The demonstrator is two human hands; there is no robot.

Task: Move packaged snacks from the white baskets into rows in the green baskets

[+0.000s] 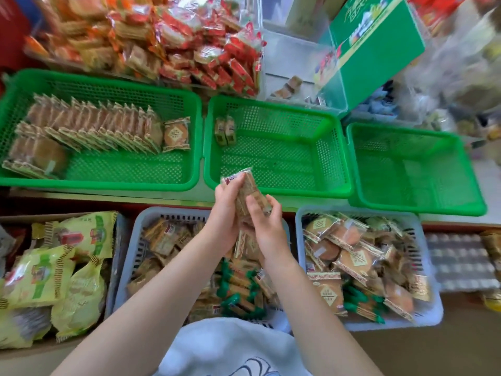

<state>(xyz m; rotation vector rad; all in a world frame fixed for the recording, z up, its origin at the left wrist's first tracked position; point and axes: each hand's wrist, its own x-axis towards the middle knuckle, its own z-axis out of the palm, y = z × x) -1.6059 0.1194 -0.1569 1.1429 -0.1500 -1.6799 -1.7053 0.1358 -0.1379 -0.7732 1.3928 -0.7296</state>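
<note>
Above the middle white basket (pixel 141 240), both hands hold snacks (pixel 248 194) together: left hand (pixel 226 213) and right hand (pixel 264 226) each curl around them, near the green basket (pixel 276 189).

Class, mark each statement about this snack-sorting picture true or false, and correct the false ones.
1. Both hands hold a snack packet together. True: left hand, right hand.
2. The right green basket holds a full row. False: no snacks are in it.
3. The middle green basket has only a few packets, at its far left corner. True.
4. The left green basket holds no snacks. False: rows of round cakes stand in it.
</note>
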